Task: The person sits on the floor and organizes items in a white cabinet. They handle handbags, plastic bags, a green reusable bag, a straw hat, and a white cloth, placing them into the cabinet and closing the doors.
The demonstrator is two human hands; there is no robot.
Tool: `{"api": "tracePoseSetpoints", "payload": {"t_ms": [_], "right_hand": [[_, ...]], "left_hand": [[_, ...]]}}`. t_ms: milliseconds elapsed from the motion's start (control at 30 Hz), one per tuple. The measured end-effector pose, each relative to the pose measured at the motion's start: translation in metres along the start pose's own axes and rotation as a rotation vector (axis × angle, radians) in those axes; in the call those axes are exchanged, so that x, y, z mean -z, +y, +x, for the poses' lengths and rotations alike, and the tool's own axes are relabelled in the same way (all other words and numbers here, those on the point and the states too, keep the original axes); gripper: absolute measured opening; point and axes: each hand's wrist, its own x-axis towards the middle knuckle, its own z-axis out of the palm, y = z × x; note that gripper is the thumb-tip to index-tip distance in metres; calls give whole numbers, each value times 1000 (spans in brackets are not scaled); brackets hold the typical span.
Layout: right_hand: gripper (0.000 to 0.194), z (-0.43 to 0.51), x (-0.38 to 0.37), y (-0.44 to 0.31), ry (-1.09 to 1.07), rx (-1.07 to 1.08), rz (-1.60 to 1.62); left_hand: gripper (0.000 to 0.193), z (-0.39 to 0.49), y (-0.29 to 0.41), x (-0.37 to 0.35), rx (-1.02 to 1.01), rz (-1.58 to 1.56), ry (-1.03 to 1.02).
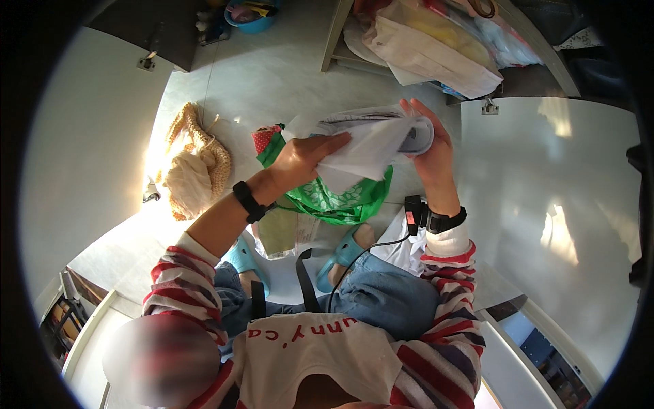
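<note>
Both my hands hold a sheaf of curled white papers (365, 148) in front of me. My left hand (301, 158) lies across its left part with the fingers over the top sheet. At the other end, where the sheets bend into a roll, my right hand (434, 135) grips from behind, its fingertips pointing up. Below the papers a green bag with a pale leaf print (337, 202) rests on the floor, partly covered by them. A red cloth with white dots (265, 140) shows at the bag's left side.
A woven straw bag (219, 158) with pale cloth lies at left. Open cabinet doors (552, 179) stand on both sides. Ahead, a shelf holds a cream fabric bag (434, 56); a blue basin (253, 20) sits far left. White cloth (401, 243) lies by my right foot.
</note>
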Motion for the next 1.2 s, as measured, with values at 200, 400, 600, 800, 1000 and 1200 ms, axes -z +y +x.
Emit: {"api": "tracePoseSetpoints", "payload": {"t_ms": [200, 400, 600, 800, 1000, 1200], "right_hand": [[41, -11, 25, -9, 64, 97, -87], [35, -12, 31, -1, 177, 270, -521], [29, -7, 28, -3, 171, 378, -648], [29, -14, 17, -8, -91, 193, -1023], [33, 1, 60, -7, 78, 190, -1166], [44, -7, 81, 27, 31, 239, -1797]], "left_hand": [[60, 17, -11, -6, 19, 309, -339], [44, 42, -12, -16, -45, 468, -554], [18, 60, -28, -49, -82, 369, -716], [12, 98, -20, -116, 81, 456, -678], [21, 98, -11, -90, 112, 513, -550], [51, 50, -19, -12, -79, 807, 325]]}}
